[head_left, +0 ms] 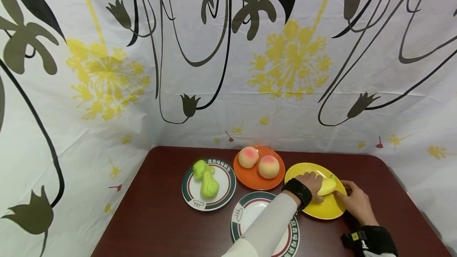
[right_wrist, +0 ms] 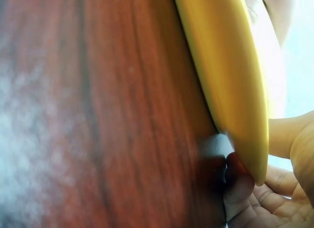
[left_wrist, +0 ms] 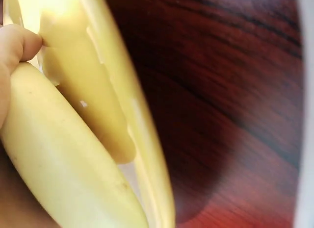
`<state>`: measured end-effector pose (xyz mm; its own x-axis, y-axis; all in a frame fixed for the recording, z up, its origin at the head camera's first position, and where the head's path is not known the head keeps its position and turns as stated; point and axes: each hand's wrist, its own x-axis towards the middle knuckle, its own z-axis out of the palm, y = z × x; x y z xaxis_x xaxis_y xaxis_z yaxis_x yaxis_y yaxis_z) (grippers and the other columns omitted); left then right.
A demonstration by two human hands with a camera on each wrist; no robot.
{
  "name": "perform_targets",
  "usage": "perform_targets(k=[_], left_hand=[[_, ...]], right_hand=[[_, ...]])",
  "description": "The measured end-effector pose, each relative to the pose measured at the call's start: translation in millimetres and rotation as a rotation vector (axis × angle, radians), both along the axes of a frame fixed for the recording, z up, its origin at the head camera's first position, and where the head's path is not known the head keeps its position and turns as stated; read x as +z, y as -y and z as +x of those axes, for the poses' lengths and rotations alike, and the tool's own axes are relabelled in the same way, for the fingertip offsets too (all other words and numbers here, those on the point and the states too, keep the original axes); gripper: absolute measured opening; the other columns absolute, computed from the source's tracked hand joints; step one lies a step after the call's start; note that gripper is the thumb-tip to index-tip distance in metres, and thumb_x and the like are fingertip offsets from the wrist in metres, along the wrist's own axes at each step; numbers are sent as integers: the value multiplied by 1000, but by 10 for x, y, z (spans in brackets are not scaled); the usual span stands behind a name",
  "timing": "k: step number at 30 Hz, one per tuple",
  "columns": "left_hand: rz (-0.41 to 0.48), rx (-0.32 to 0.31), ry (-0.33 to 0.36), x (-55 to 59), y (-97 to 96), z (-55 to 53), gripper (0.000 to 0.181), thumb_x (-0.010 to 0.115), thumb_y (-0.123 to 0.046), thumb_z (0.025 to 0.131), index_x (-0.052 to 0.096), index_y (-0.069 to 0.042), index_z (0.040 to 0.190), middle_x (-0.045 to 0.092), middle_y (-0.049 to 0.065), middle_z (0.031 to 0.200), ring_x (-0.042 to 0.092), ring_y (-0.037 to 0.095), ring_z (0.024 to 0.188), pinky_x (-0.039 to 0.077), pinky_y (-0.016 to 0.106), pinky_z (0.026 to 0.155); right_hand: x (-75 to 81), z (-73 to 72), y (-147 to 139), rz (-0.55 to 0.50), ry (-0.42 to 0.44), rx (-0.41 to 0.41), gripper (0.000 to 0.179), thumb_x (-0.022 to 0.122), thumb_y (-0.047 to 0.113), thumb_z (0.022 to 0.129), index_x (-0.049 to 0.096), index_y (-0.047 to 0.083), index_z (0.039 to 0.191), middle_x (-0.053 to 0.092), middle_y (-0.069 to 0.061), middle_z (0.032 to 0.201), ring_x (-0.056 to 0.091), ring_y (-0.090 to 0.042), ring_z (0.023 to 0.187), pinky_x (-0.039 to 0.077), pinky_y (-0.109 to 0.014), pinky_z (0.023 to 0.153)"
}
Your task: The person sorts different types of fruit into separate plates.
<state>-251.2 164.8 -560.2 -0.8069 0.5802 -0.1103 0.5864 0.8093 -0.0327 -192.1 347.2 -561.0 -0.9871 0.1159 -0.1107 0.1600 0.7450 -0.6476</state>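
My left hand (head_left: 311, 185), with a black band at its wrist, grips a pale yellow banana (head_left: 327, 185) over the yellow plate (head_left: 315, 211). In the left wrist view the banana (left_wrist: 68, 154) lies along the plate's inner side, with a fingertip curled over its upper end. At the plate's right rim, my right hand (head_left: 358, 203) pinches the edge, thumb over the top. The right wrist view shows fingertips (right_wrist: 239, 181) under the rim of the plate (right_wrist: 230, 66).
Left of the yellow plate, an orange plate (head_left: 246, 179) bears two peaches (head_left: 258, 162). A green-rimmed plate (head_left: 228, 185) at left holds light green fruit (head_left: 208, 185). Another patterned plate (head_left: 246, 205) lies partly under my left sleeve. A printed curtain (head_left: 221, 78) hangs behind the dark red table (head_left: 153, 217).
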Motion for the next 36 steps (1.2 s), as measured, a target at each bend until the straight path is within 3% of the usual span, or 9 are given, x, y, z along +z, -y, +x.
perform_targets(k=[6, 10, 12, 17, 20, 23, 26, 28, 36], left_hand=[[-9, 16, -40, 32, 77, -7, 62, 71, -72, 90, 56, -37, 138, 61, -15, 118, 58, 3, 102, 51, 22, 81], [-65, -16, -71, 218, 159, -37, 73, 65, -81, 88, 52, -38, 147, 58, -17, 132, 56, 3, 115, 50, 22, 94], [-80, -40, -86, 418, 234, -60, 77, 60, -83, 88, 48, -40, 151, 54, -17, 139, 53, 3, 123, 48, 22, 100], [-18, -112, -107, 1152, 644, -41, 84, 51, -83, 93, 38, -36, 161, 47, -12, 154, 46, 6, 138, 46, 26, 108], [29, -137, -117, 1501, 983, 105, 88, 46, -83, 96, 35, -30, 164, 42, -6, 161, 43, 11, 146, 45, 30, 113], [61, -127, -149, 1639, 1302, 344, 91, 45, -85, 94, 37, -26, 163, 45, -3, 158, 45, 14, 143, 48, 34, 111], [54, -118, -179, 1559, 1567, 614, 92, 44, -88, 92, 44, -23, 156, 52, -3, 147, 50, 14, 131, 48, 36, 107], [46, -100, -143, 1404, 1686, 783, 93, 43, -90, 91, 48, -21, 152, 53, -4, 139, 50, 13, 122, 50, 33, 97], [30, 20, 139, 706, 1760, 1182, 93, 54, -91, 86, 54, -20, 146, 58, -5, 134, 55, 13, 116, 57, 35, 92]], right_hand=[[-20, -9, 13, -3, 9, 4, 73, 64, 39, 106, 42, -15, 149, 57, -42, 136, 61, -51, 116, 54, -58, 94], [-34, -11, 10, -13, 17, 2, 78, 64, 45, 106, 41, -16, 149, 55, -43, 136, 60, -52, 116, 53, -61, 95], [-45, -9, 1, -17, 25, -4, 80, 63, 47, 106, 40, -16, 149, 55, -43, 137, 60, -53, 116, 53, -61, 95], [-70, 1, -21, -18, 37, -14, 85, 62, 52, 105, 39, -17, 150, 54, -44, 137, 60, -53, 116, 54, -59, 93], [-80, 13, -23, -15, 34, -12, 84, 62, 50, 105, 40, -17, 149, 54, -43, 136, 60, -52, 115, 55, -58, 92], [-68, 15, -17, -15, 17, -4, 80, 62, 46, 106, 40, -17, 149, 55, -43, 135, 61, -51, 114, 55, -56, 91], [-51, 7, -9, -11, -4, 9, 78, 61, 46, 107, 40, -17, 149, 56, -43, 134, 61, -51, 113, 55, -55, 90], [-42, 0, -6, -11, -6, 14, 78, 61, 45, 107, 40, -17, 150, 55, -43, 134, 60, -51, 113, 55, -56, 90], [-43, -14, -13, -4, 1, -6, 76, 60, 42, 108, 39, -17, 150, 53, -45, 136, 59, -54, 115, 53, -61, 94]])
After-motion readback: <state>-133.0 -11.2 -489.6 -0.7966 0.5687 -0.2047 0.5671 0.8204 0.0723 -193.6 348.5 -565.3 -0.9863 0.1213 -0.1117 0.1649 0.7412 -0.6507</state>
